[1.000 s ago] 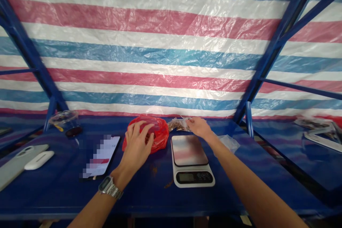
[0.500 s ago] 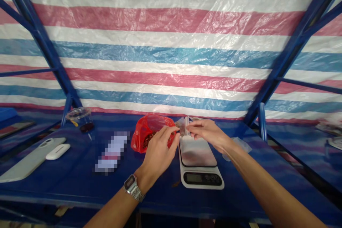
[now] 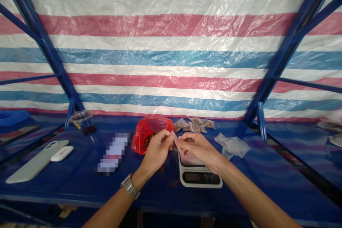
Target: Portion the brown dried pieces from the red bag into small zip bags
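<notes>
Between both hands, just over the far left part of the kitchen scale [image 3: 201, 179], is a small clear zip bag [image 3: 175, 140]. My left hand [image 3: 157, 146] pinches its left side; my right hand [image 3: 198, 146] is closed on its right edge. The fingers hide most of the bag, so its contents cannot be told. Close by my left hand stands an open red plastic bag [image 3: 139, 136] with small dark brown pieces inside. Several filled clear bags [image 3: 197, 127] lie behind the scale. To the right of my right hand rest flat clear bags [image 3: 238, 146].
On the left lie a pale phone [image 3: 36, 164], a white earbud case [image 3: 62, 153] and a blurred-out rectangular item [image 3: 112, 153]. A clear plastic cup [image 3: 82, 119] with dark liquid stands near the back. Blue metal posts [image 3: 269, 73] frame the striped sheet behind the table.
Both hands have come down and closer with the small bag, which now leans. The filled bags behind the scale and the flat bags at right show more fully.
</notes>
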A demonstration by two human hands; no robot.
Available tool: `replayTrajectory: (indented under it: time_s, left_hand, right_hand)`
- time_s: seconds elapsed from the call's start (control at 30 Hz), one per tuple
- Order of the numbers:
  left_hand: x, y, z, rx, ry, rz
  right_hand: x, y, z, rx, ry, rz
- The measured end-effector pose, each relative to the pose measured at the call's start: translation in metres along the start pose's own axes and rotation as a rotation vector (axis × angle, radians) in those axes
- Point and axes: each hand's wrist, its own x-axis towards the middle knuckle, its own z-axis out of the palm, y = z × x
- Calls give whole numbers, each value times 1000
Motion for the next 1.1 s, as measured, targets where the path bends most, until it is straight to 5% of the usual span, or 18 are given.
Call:
replayTrajectory:
  time_s: [0.13,0.27,0.37,0.5,0.63,0.77,0.93,1.1]
  left_hand:
    - [-2,10,-2,131,-4,-5]
    - [0,16,-4,146,16,13]
    - [5,15,-10,-76,153,-46]
    - [12,8,-23,-358,248,-64]
    - [15,-13,-39,-153,270,-110]
    - [15,-41,-50,285,497,-71]
    - [13,-57,-50,582,299,58]
    - [21,-62,-51,583,284,65]
  right_hand:
    - [3,1,7,89,204,-1]
    - [8,-3,7,-59,404,-175]
    - [9,-4,12,-119,441,-178]
    - [15,-2,28,107,320,48]
    - [46,0,40,252,281,-8]
    - [89,-2,37,-162,403,-214]
    - [104,-5,44,-727,323,-316]
    - [96,-12,56,-843,233,-330]
